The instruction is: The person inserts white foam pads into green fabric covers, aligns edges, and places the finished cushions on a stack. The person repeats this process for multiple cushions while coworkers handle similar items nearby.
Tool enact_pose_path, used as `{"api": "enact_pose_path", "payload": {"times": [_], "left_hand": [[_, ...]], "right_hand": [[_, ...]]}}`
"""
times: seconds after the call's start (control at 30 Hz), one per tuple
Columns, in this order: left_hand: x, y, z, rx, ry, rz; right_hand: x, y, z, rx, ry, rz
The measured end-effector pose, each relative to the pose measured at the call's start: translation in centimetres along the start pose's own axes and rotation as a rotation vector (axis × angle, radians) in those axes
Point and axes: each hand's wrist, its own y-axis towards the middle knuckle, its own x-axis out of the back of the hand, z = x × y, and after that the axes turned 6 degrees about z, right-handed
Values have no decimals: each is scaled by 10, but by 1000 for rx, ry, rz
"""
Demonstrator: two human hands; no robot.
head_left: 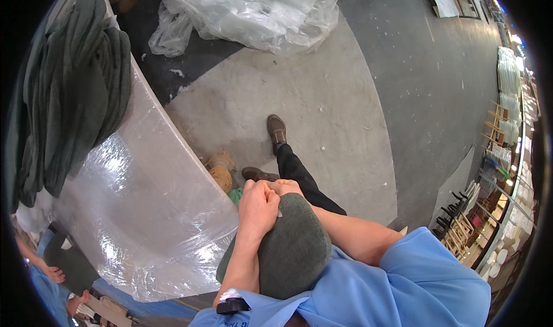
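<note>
Low in the middle of the frame, both hands meet on a dark green cloth piece (294, 249) held against the chest. The left hand (257, 206) is curled into a fist, fingers pressed together, pinching something small and pale at the top edge of the cloth; what it is cannot be made out. The right hand (286, 186) sits just behind it, fingers folded tight, touching the same edge; most of it is hidden by the left.

To the left, a table wrapped in clear plastic (144, 212) curves through the frame, with a pile of more green cloth (75, 96) in the upper left. A heap of clear plastic sheeting (247, 13) lies on the concrete floor (322, 108) at the top.

To do this well, I judge that the cloth should stay braced against the body so the edge does not slip, with the two hands kept close together and the small pinch worked slowly rather than yanked
</note>
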Motion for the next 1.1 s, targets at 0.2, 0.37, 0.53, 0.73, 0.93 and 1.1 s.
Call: {"api": "enact_pose_path", "payload": {"times": [0.2,0.37,0.53,0.73,0.93,1.1], "left_hand": [[1,-5,-2,-32,112,-63],[16,-3,-6,135,108,131],[24,12,-5,473,-37,306],[1,12,-21,517,-639,354],[-4,10,11,452,-737,317],[-13,1,14,229,-340,149]], "right_hand": [[1,22,-23,156,-149,28],[4,-2,-13,183,-113,60],[18,5,-43,196,212,92],[20,8,-46,293,244,77],[24,-2,-28,308,23,-14],[23,7,-23,345,-200,-35]]}}
